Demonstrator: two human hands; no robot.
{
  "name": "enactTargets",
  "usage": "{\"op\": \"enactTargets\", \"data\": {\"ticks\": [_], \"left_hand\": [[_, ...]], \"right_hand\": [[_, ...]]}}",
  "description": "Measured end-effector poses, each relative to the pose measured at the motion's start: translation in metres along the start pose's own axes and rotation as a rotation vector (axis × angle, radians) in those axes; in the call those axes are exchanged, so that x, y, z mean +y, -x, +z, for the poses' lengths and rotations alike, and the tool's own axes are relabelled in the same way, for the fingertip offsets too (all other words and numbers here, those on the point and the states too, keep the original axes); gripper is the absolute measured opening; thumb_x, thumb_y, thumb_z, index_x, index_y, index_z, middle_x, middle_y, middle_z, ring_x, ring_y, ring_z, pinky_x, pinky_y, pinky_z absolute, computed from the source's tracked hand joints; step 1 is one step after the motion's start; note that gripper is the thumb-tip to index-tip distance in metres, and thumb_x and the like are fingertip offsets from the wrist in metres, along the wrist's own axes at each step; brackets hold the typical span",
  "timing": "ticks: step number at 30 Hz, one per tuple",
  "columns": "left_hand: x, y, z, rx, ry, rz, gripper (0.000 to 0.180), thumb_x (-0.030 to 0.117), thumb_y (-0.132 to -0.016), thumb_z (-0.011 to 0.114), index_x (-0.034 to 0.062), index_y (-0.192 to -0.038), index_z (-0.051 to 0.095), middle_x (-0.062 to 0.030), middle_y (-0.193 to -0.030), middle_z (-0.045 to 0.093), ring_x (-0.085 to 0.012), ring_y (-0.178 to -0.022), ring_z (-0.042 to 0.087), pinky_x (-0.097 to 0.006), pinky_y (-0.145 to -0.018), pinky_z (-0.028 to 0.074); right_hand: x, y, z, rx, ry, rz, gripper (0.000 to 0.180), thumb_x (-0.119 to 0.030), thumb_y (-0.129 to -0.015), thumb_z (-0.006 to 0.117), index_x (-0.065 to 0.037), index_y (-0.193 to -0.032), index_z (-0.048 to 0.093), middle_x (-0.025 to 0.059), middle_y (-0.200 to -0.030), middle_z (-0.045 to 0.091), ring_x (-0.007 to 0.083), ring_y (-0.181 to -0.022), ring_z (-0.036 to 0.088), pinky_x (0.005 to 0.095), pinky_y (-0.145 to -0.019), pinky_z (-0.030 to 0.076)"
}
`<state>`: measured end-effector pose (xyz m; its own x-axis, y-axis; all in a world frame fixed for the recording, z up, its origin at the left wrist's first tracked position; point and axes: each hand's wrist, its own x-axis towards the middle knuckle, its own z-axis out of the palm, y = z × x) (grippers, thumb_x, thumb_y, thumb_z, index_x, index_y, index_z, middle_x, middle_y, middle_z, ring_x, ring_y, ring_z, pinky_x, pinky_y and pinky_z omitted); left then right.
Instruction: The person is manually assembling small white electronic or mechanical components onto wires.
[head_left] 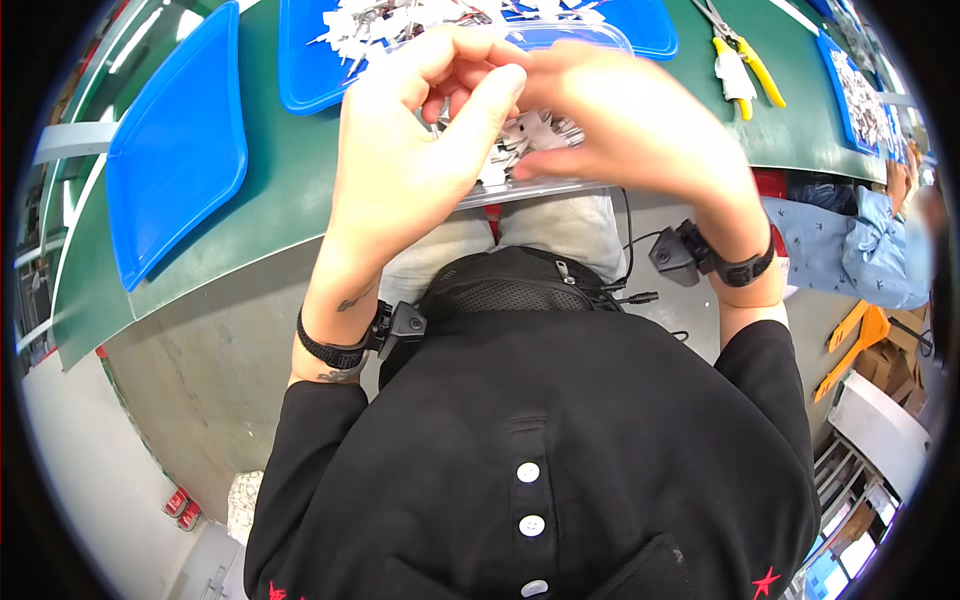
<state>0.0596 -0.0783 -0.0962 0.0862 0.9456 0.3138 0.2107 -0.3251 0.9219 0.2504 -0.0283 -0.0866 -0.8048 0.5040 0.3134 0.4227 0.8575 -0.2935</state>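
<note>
Both hands are meeting fingertip to fingertip above a clear plastic tray [560,185]. Left hand [420,120] is curling its fingers inward, thumb extended toward the right hand [620,110], which is pinching closed; whatever sits between the fingertips is too small to tell. Each wrist is wearing a black strap carrying a small black device. Small white pieces [530,135] are lying in the clear tray, directly under the hands, at the near edge of the green worktop [290,200]. Blue trays are sitting further out: one [175,150] left, one [320,60] behind holding more white pieces. Yellow-handled pliers [745,65] are lying far right.
</note>
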Motion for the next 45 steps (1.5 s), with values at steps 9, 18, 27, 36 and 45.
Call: {"op": "enactTargets", "data": {"ticks": [9,18,27,36,45], "left_hand": [[0.01,0.0,-0.001,-0.037,0.0,-0.061,0.014,0.002,-0.091,0.063,-0.0028,-0.104,0.066,-0.0038,-0.091,0.068,-0.007,-0.077,0.061,-0.021,-0.07,0.047],[0.012,0.001,0.0,0.032,0.073,-0.037,0.014,0.001,-0.088,0.064,-0.0005,-0.101,0.066,0.0005,-0.085,0.065,-0.0035,-0.072,0.052,-0.019,-0.062,0.04],[0.004,-0.001,0.0,0.106,0.039,0.042,0.029,0.004,-0.08,0.072,0.0033,-0.109,0.066,-0.0043,-0.104,0.063,-0.0087,-0.072,0.051,-0.023,-0.06,0.041],[0.011,-0.003,-0.004,-0.027,-0.008,0.088,0.022,0.001,-0.078,0.071,0.0024,-0.1,0.072,-0.0062,-0.097,0.07,-0.0108,-0.081,0.061,-0.024,-0.065,0.044],[0.009,0.002,-0.003,0.034,0.108,-0.007,0.012,0.006,-0.081,0.074,0.0017,-0.091,0.069,-0.0054,-0.084,0.07,-0.0102,-0.072,0.061,-0.026,-0.066,0.048]], "right_hand": [[-0.003,-0.002,-0.011,0.004,-0.238,0.145,0.017,-0.016,-0.075,0.075,-0.004,-0.085,0.071,0.008,-0.077,0.062,0.0277,-0.073,0.063,0.0358,-0.069,0.051],[-0.002,0.016,-0.014,0.255,-0.805,0.4,0.015,-0.002,-0.082,0.073,-0.003,-0.096,0.074,0.0055,-0.088,0.069,0.0091,-0.073,0.065,0.0225,-0.066,0.054],[-0.007,0.011,-0.023,0.311,-1.158,0.561,0.009,0.0,-0.089,0.067,0.002,-0.095,0.062,0.0047,-0.092,0.064,0.0074,-0.083,0.061,0.021,-0.073,0.05],[-0.017,0.003,-0.006,0.418,-1.146,0.383,0.01,0.002,-0.087,0.069,0.001,-0.096,0.063,0.0042,-0.091,0.065,0.0083,-0.084,0.061,0.0213,-0.07,0.049],[-0.023,0.005,-0.007,0.388,-1.029,0.384,0.017,-0.006,-0.083,0.076,-0.001,-0.095,0.065,0.0022,-0.092,0.066,0.0063,-0.079,0.06,0.0199,-0.063,0.045]]}}
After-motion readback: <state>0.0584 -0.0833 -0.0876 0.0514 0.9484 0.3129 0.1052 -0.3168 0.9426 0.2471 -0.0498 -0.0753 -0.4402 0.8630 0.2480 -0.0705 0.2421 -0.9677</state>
